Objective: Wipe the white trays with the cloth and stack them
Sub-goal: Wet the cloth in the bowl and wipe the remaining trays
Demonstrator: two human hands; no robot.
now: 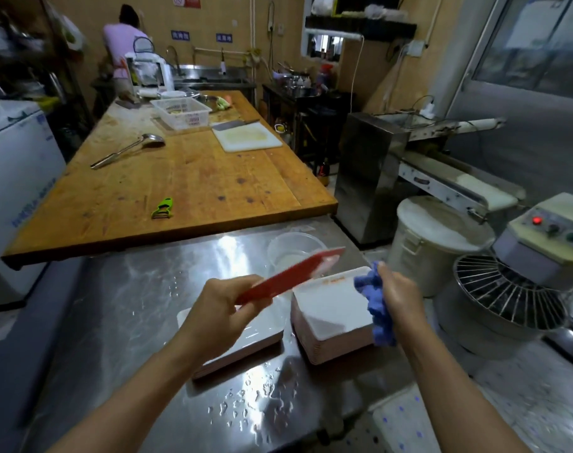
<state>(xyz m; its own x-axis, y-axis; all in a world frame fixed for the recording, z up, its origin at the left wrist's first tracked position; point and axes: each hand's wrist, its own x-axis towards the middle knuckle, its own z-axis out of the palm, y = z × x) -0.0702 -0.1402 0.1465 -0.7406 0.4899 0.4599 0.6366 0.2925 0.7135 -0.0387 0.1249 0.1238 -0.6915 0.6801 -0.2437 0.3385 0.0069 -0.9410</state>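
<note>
Nearest: wet stainless steel worktop (147, 289), water beads on the near edge. On it, two piles of white rectangular plastic trays with pinkish undersides: low pile on the left (262, 325), taller stack on the right (330, 308), just beside each other, not touching as far as I can tell. Left hand (226, 308) pinches a tray with a red underside (291, 276) by its near edge, tilted up edge-on above the gap between the piles; motion-blurred, so face condition unreadable. Right hand (396, 292) clamped round a bunched blue cloth (376, 305), touching the right rim of the taller stack. Clear round plastic tub (295, 250) sits far of the trays. Step, my read: mid-cycle, one tray lifted for wiping or just wiped. Next move needs cloth onto the tilted tray's face, then tray squared to the taller stack, corners aligned, so it nests flat.
</note>
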